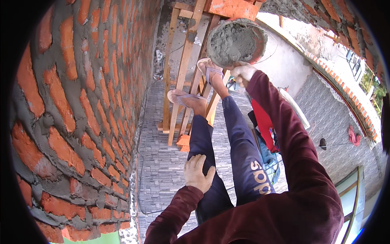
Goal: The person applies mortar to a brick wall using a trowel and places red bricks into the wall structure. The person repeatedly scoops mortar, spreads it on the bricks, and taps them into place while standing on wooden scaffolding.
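My right hand (243, 73) is closed at the near rim of a round bucket (263, 44), its fingers curled by the edge. Wet grey mortar (233, 42) fills much of the bucket, and a thin wire handle loops out to its right. On my left leg, around the knee, rests my left hand (199, 173), fingers stretched out and holding nothing. My feet, in flip-flops (185, 99), stand on a wooden trestle (187, 53) of narrow planks, just below the bucket.
A brick wall (87, 110) with grey mortar joints rises close on my left. Orange bricks (231, 8) lie at the trestle's far end, with another brick piece (184, 141) lower down. Red and blue cloths (262, 122) lie to the right, above the patterned grey floor (162, 175).
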Demonstrator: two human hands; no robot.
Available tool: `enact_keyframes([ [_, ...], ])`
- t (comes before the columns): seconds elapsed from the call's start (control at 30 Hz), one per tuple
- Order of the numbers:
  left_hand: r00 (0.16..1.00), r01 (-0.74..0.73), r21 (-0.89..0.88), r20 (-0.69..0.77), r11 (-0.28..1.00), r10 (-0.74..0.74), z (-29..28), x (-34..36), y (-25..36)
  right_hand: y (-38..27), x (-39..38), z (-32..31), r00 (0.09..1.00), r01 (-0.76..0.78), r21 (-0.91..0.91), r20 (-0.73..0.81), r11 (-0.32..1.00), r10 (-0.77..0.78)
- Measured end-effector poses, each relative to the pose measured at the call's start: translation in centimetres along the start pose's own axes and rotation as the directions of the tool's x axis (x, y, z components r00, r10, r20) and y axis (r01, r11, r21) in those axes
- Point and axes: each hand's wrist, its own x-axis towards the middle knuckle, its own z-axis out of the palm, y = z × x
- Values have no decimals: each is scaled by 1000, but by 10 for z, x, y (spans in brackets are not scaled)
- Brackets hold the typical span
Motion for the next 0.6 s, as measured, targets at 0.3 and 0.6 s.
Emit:
enact_keyframes([
  [0.3,999,-30,48,26,998,29,-6,5,0,36,39,9,977,210,176,4,962,-214],
  [0.6,998,-34,109,58,994,28,-17,10,0,85,46,-15,930,283,367,120,886,-346],
])
